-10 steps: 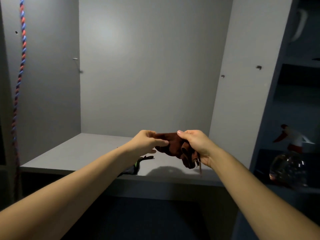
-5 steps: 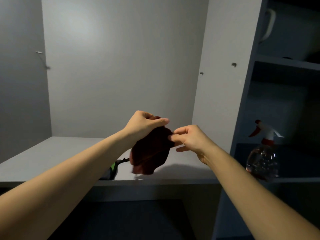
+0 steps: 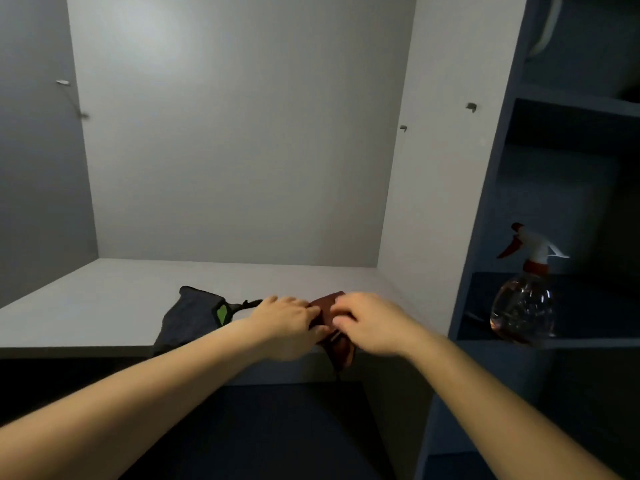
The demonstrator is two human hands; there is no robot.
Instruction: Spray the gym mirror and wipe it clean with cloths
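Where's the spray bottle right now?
In the head view, the clear round spray bottle with the red and white trigger stands upright on a dark blue shelf at far right, untouched, right of both hands.

Both hands, left hand [image 3: 287, 322] and right hand [image 3: 372, 323], are bunched on a dark red cloth [image 3: 334, 336] at the shelf [image 3: 86, 306] edge, spray bottle [image 3: 524, 299] off to the right.
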